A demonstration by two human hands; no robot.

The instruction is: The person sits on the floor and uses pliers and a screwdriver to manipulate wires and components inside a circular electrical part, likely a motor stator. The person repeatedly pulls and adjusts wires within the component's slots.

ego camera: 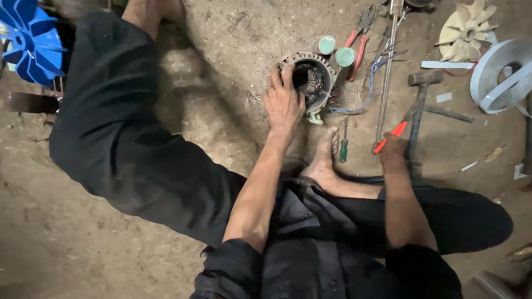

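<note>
Resting on the rim of a round motor stator (310, 80) in the upper middle of the frame, the left hand (284, 102) is seen with its fingers spread and curled over the near edge of the metal ring, pressed against it rather than closed around it. The stator is set on the dirt floor (83, 238), its dark copper windings visible inside, and thin blue wires (371, 83) are trailed from it toward the right. The right hand (392, 147) is placed lower and to the right, closed on a pair of red-handled pliers (390, 135) whose handles are seen sticking out above the knuckles. A bare foot (324, 158) is planted between the two hands, just below the stator, with a green-handled screwdriver (343, 145) laid beside it. Two pale green round caps (336, 51) are found just above the stator, next to a second pair of red-handled pliers (359, 39). A long metal rod (387, 72) is stretched down the right of centre, and a hammer (419, 105) is laid further right. A cream fan blade (465, 30) and a roll of white strip (501, 75) are seen at the upper right, and a blue fan blade (30, 41) at the upper left.
</note>
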